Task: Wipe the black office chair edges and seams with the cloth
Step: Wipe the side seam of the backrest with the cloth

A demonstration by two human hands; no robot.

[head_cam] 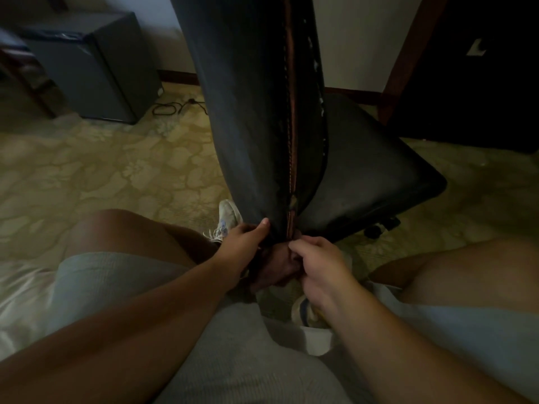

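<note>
1. The left hand (243, 243) grips the lower edge of the black office chair's backrest (248, 112), thumb against it, steadying it.
2. A dark cloth (275, 268) sits bunched between both hands at the foot of the orange-stitched seam (291, 126).
3. The right hand (318, 263) is curled, pinching the cloth against the seam.
4. Judged: seam-wiping is in hand; next, draw the cloth up along the stitching while the backrest is held firm.

A black office chair (256, 118) in worn, matt leather-like upholstery, flaking white along one edge, its stitched seam (291, 158) frayed; the seat (370, 170) shows a dull sheen above patterned carpet (116, 170).
</note>
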